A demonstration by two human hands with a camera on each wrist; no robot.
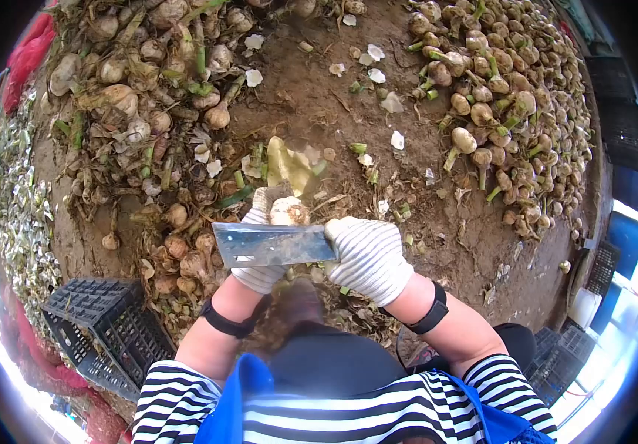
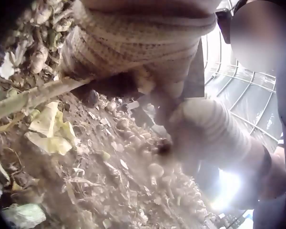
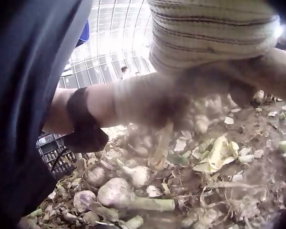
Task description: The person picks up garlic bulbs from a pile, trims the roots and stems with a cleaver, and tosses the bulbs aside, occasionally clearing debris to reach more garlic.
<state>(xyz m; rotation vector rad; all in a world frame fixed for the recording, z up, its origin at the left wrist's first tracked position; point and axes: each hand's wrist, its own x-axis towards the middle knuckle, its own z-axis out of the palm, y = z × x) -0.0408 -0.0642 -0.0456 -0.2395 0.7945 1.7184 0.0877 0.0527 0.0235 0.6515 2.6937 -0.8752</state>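
Note:
In the head view, my right hand, in a striped knit glove, grips a broad cleaver with its blade lying across in front of my left hand. The left hand, also gloved, holds a garlic bulb that shows just above the blade's upper edge. The blade hides part of the left palm and fingers. A long pale stalk sticks out from the left hand in the left wrist view. Below the hands, a yellowish leaf lies on the soil.
Untrimmed garlic with stalks is heaped at the left. Trimmed garlic bulbs form a large pile at the right. A black plastic crate stands by my left side. Leaf scraps and white skins litter the soil between the piles.

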